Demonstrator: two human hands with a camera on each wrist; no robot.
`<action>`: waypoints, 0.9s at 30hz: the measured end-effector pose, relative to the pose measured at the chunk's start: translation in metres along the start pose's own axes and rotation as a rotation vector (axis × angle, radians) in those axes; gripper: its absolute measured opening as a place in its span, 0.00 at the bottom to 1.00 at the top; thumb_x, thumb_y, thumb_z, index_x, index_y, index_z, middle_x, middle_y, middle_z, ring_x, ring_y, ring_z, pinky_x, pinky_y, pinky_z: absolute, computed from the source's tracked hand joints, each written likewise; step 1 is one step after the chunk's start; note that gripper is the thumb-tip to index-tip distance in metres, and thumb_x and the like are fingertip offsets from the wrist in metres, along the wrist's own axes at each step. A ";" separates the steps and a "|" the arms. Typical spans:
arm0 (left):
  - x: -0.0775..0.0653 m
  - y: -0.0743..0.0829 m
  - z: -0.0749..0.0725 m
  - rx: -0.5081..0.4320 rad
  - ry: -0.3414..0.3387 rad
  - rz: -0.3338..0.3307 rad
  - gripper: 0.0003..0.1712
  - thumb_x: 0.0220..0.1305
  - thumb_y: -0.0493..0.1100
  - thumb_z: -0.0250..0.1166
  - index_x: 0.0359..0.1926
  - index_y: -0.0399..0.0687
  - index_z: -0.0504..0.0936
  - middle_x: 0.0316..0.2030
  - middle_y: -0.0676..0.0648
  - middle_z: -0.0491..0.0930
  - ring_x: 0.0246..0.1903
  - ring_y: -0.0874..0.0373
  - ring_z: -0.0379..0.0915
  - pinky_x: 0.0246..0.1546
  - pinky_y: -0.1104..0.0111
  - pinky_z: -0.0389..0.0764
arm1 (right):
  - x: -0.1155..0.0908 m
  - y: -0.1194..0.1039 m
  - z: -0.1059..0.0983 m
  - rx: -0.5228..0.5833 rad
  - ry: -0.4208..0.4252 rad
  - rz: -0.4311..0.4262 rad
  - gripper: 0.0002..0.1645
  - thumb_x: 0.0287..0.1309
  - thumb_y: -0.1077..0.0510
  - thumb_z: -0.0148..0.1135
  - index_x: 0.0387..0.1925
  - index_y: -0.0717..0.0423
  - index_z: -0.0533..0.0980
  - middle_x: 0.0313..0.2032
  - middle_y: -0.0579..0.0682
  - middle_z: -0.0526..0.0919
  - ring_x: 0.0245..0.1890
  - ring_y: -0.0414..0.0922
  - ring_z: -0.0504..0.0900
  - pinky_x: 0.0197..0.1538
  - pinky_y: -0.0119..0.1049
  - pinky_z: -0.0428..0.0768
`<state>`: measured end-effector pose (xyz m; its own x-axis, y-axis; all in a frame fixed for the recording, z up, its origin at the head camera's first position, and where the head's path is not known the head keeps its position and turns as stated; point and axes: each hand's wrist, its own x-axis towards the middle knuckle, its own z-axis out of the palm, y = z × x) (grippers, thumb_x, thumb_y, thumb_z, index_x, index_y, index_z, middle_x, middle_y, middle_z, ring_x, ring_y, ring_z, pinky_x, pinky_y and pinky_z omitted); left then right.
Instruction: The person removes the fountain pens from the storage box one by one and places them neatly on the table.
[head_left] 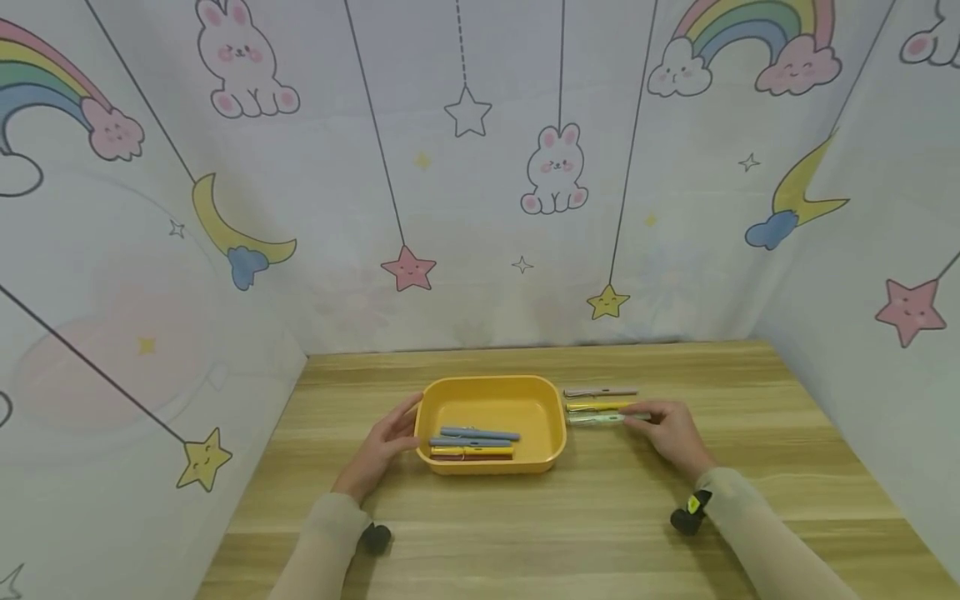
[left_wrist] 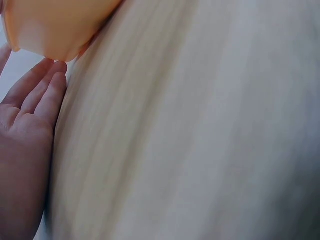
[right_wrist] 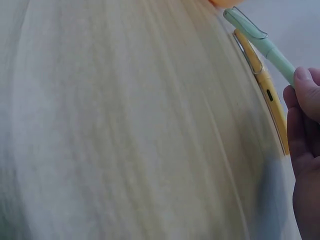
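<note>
My right hand [head_left: 670, 429] pinches a mint-green pen [head_left: 595, 419] by its right end, between thumb and fingers. In the right wrist view, that pen [right_wrist: 257, 37] has a wire clip and appears in front of a yellow pen [right_wrist: 265, 87]. Just behind it in the head view are the yellow pen [head_left: 588, 407] and a pinkish pen [head_left: 600, 392]. My left hand [head_left: 386, 442] touches the left side of a yellow tray [head_left: 551, 461]. Its fingers [left_wrist: 50, 97] reach nearly straight against the tray wall in the left wrist view.
Inside the tray, blue pens [head_left: 480, 433], a yellow pen [head_left: 472, 451] and a dark reddish pen [head_left: 471, 457] lie on the left side. The wood-grain table [head_left: 525, 533] ends at a patterned curtain [head_left: 480, 317] behind, with more curtain at both sides.
</note>
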<state>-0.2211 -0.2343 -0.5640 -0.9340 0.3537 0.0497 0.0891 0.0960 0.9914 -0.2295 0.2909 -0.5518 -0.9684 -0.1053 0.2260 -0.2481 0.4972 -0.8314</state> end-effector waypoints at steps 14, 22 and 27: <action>0.000 -0.002 0.000 0.016 -0.002 0.025 0.43 0.73 0.37 0.65 0.83 0.55 0.58 0.79 0.36 0.61 0.77 0.39 0.59 0.67 0.76 0.68 | -0.001 0.012 0.004 -0.196 0.011 -0.166 0.12 0.53 0.66 0.79 0.41 0.56 0.91 0.42 0.53 0.92 0.44 0.50 0.91 0.46 0.34 0.87; 0.000 -0.002 -0.001 0.006 -0.004 0.032 0.43 0.73 0.37 0.65 0.83 0.55 0.58 0.79 0.36 0.60 0.77 0.38 0.58 0.66 0.78 0.68 | 0.001 0.010 0.007 -0.265 0.022 -0.227 0.13 0.51 0.70 0.79 0.40 0.59 0.90 0.40 0.56 0.92 0.42 0.56 0.91 0.45 0.47 0.89; 0.000 -0.002 -0.001 0.004 -0.002 0.029 0.43 0.73 0.37 0.65 0.83 0.55 0.59 0.79 0.36 0.60 0.77 0.39 0.58 0.67 0.77 0.68 | 0.003 0.010 0.008 -0.301 0.011 -0.200 0.12 0.52 0.69 0.79 0.40 0.59 0.90 0.41 0.56 0.92 0.44 0.57 0.91 0.49 0.53 0.88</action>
<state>-0.2213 -0.2353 -0.5661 -0.9304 0.3581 0.0787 0.1181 0.0895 0.9890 -0.2353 0.2890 -0.5638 -0.9008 -0.2177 0.3756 -0.4124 0.6995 -0.5837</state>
